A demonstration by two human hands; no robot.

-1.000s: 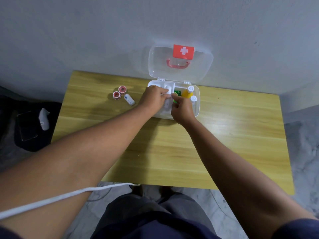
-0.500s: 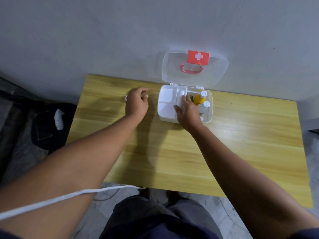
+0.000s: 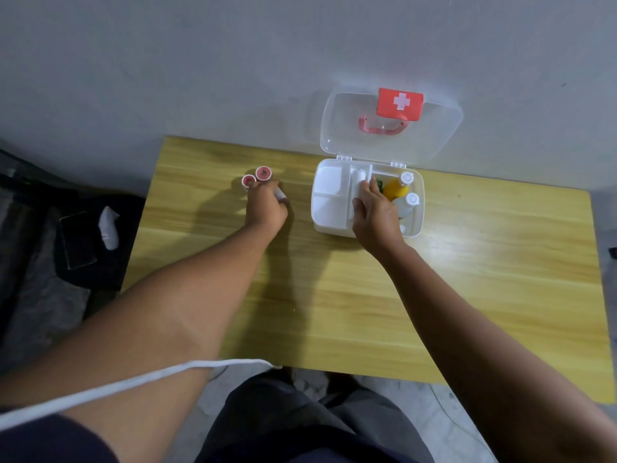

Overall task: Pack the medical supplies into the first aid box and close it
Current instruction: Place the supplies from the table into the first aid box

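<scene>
The white first aid box (image 3: 329,225) stands open at the back of the wooden table, its clear lid (image 3: 340,125) with red cross and pink handle leaning on the wall. Inside stand a yellow bottle (image 3: 395,188) and a white bottle (image 3: 408,203). My right hand (image 3: 374,210) rests on a white roll (image 3: 360,180) in the box's middle compartment. My left hand (image 3: 265,207) is curled over a small white tube (image 3: 279,193) on the table, left of the box. Two red-centred tape rolls (image 3: 257,177) lie just beyond its fingers.
The table (image 3: 467,289) has its front edge close to my lap. A white cord (image 3: 133,384) crosses my left forearm. On the floor to the left lies a dark bag (image 3: 80,242) with a white object on it.
My left hand left the box and moved left to the white tube by the tape rolls. My right hand stayed in the box on the white roll. The camera shifted left.
</scene>
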